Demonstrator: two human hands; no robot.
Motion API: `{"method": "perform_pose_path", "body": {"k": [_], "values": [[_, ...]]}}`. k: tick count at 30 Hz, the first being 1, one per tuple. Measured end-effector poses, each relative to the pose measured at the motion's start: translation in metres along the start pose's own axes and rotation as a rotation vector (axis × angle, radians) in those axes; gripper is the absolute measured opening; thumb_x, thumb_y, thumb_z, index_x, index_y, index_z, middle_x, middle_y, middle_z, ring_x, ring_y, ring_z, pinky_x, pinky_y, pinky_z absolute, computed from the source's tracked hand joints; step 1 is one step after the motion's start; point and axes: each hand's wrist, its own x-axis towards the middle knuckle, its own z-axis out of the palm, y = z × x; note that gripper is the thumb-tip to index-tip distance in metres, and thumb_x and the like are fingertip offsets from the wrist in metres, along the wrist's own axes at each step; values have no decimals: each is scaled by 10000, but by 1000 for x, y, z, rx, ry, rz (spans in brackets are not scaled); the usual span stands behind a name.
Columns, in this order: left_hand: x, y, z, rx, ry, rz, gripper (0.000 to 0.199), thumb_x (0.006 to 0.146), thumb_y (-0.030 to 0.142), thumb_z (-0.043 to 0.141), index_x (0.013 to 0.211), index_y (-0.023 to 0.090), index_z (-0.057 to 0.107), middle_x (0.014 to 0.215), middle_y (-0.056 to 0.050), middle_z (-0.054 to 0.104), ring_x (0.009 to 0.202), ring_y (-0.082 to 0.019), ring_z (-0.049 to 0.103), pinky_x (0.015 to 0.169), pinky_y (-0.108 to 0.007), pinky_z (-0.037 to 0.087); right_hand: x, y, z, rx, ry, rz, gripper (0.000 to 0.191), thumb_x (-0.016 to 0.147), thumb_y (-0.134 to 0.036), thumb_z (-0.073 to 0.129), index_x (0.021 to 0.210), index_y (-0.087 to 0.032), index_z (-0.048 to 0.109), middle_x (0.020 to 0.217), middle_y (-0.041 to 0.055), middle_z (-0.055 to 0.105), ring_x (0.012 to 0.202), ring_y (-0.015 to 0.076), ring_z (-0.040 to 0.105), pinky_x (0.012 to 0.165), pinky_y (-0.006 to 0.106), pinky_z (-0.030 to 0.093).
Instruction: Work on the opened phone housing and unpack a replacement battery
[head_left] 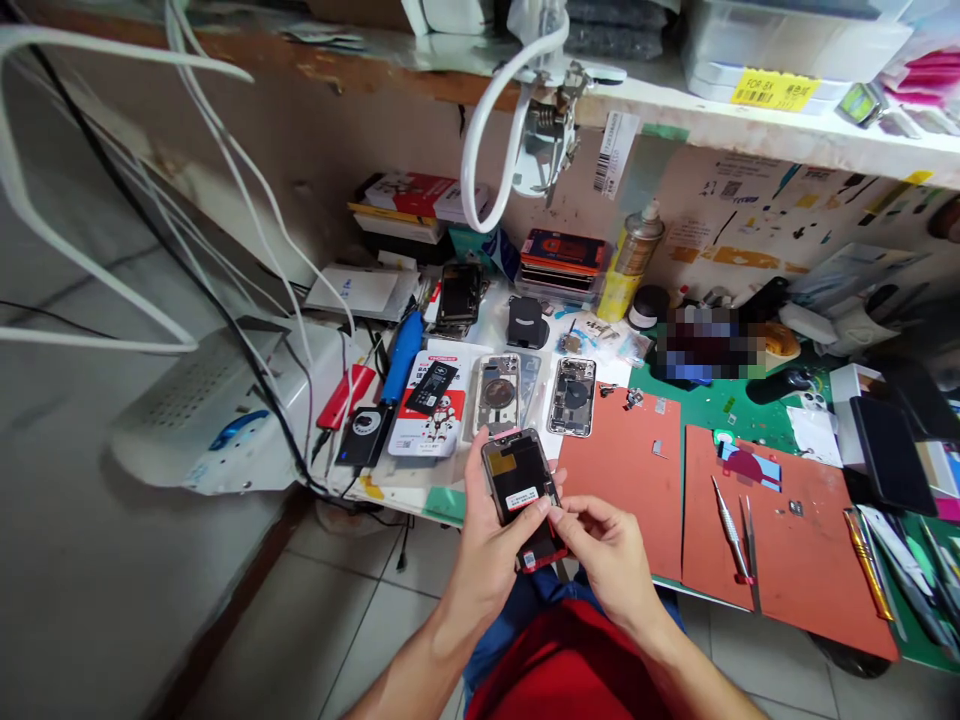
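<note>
A phone screen [517, 462], its dark inner side facing up with a white label on it, lies in my left hand [489, 540] above the front edge of the bench. The fingers wrap around its left side and the thumb presses on its face. At the screen's right edge, my right hand [611, 550] has thumb and forefinger pinched together, close to the left thumb. Whatever is between those fingertips is too small to make out. Beyond the screen lie two opened phone bodies, one silvery [496, 392] and one dark inside [571, 396].
An orange-brown mat [810, 570] carries tweezers [748, 545] and a silver pen-shaped tool [727, 525]. Left of the phone bodies are a battery [432, 388] on a white package and a blue-handled tool [405, 352]. White cables [225, 130] hang at left; a shelf [652, 105] overhangs the bench.
</note>
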Motion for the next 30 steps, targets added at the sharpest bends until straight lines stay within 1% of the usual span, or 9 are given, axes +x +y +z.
{"method": "perform_pose_path", "body": {"k": [7,11,14,17,18,19,21,23,30], "values": [[3,-3,5,-12,-35,-29,1248,825,334,932,1703,503,61,1334,-89,780,1236,-343,765,1109,-555,581,-4,0,-6,184,-186,13,340,895,-520,865,1047,-223,797,920,33,776,814,173,699,786,295,595],[2,-9,9,-15,-58,-29,1223,854,320,904,1706,486,42,1336,-93,770,1238,-341,761,1114,-569,570,-3,5,-7,184,-122,10,384,878,-529,873,1100,-222,812,903,52,794,698,188,703,634,309,598],[7,3,3,159,-102,27,1048,942,417,807,1724,426,109,1325,-95,766,1177,-324,775,1068,-534,594,-2,7,-14,202,-43,17,413,847,-518,899,1122,-215,842,939,78,821,744,221,740,673,344,628],[32,32,-5,753,51,317,547,1076,523,534,1553,256,550,1277,-136,764,1110,-308,764,1028,-478,598,-6,5,-25,254,88,27,408,798,-492,939,1086,-215,859,963,88,834,798,251,773,739,376,655],[44,41,-5,1056,171,436,501,1084,521,481,1466,231,626,1285,-154,754,1117,-322,753,1028,-491,590,-8,4,-29,272,120,47,422,788,-488,945,1100,-218,854,962,90,834,769,254,776,701,380,658],[58,49,-4,1166,260,472,512,1056,512,534,1439,191,646,1342,-200,718,1214,-387,701,1099,-565,529,-11,3,-34,290,140,75,441,789,-490,944,1124,-222,843,954,91,831,722,253,774,642,375,653],[86,57,2,1282,326,475,622,990,496,649,1477,112,610,1421,-285,650,1394,-499,554,1178,-662,416,-16,-1,-40,320,136,130,471,809,-497,926,1173,-219,815,941,95,820,649,248,766,536,350,625],[109,55,12,1372,366,452,683,958,445,693,1484,23,578,1388,-352,643,1401,-552,520,1157,-701,402,-21,-4,-44,350,114,151,472,843,-501,900,1194,-204,795,929,98,806,642,247,772,496,324,609],[136,36,32,1486,457,377,595,950,242,647,1473,-20,539,1347,-395,653,1354,-538,574,1112,-706,430,-26,-4,-53,437,107,144,511,817,-457,941,1183,-147,764,932,93,792,652,229,772,489,284,603]]}}
